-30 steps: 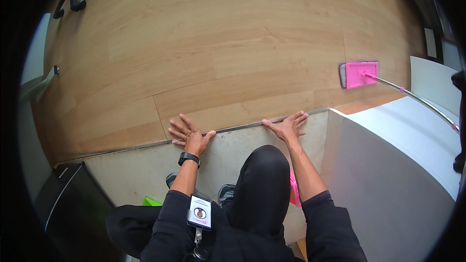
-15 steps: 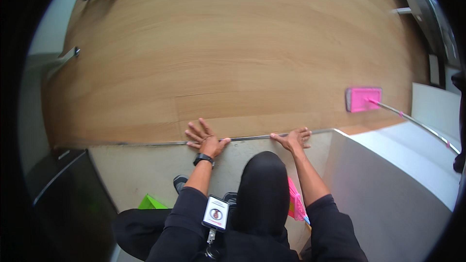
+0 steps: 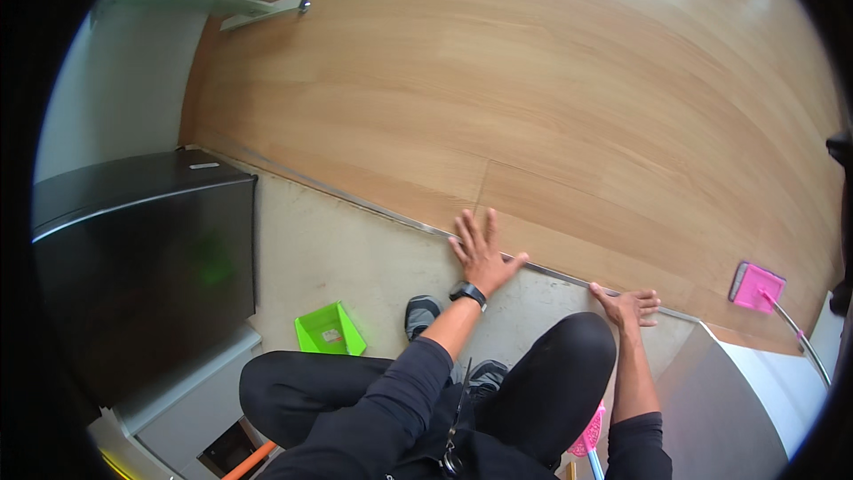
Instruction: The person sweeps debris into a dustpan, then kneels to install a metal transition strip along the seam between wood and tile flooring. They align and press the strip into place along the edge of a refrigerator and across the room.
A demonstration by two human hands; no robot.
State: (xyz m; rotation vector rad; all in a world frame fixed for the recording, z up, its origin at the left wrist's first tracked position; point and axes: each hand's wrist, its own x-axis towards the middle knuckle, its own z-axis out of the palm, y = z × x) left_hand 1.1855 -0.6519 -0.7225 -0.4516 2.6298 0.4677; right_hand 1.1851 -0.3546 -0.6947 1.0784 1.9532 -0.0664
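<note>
My view has swung left, baring the whole green plastic pan (image 3: 330,318).
Its one pale label (image 3: 330,335) is too small to read; my left hand (image 3: 482,265) and right hand (image 3: 629,308) spread, fingers apart, at one thin metal strip (image 3: 555,274) between woodgrain floor (image 3: 577,124) and smooth pale floor (image 3: 338,249); one pink rectangular mop head (image 3: 757,287) sits further right.

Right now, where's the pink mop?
In the head view, the mop is at the far right, head down on the wood floor, to the right of the right hand.
</note>
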